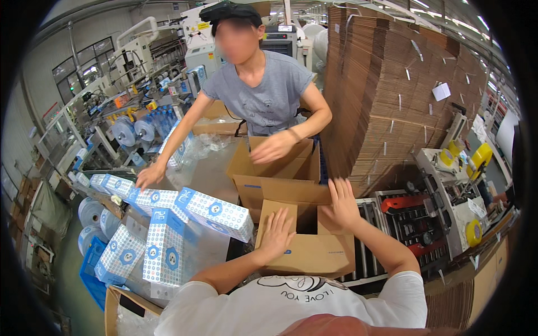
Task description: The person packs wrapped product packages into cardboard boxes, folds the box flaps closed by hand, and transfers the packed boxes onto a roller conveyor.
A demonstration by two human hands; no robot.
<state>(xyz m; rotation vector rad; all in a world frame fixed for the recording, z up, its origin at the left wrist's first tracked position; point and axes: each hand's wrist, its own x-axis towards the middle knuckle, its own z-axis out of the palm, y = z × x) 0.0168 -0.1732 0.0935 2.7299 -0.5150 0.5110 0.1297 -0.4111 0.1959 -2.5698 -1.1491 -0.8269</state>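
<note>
My left hand (277, 231) lies flat, fingers spread, on the left flap of a brown cardboard box (305, 255) in front of me. My right hand (341, 203) presses with spread fingers on the box's far right flap. Both hands hold nothing. Behind it stands a second open cardboard box (263, 173). A person in a grey shirt across from me has one hand (272, 148) on that box's rim and the other hand (150, 175) on a blue-and-white patterned pack (148, 197).
Several blue-and-white packs (216, 211) wrapped in clear film lie to my left. A tall stack of flat cardboard sheets (403, 95) rises on the right. A roller conveyor (370, 257) and a taping machine (448, 196) with yellow tape rolls stand right. Machinery fills the far left.
</note>
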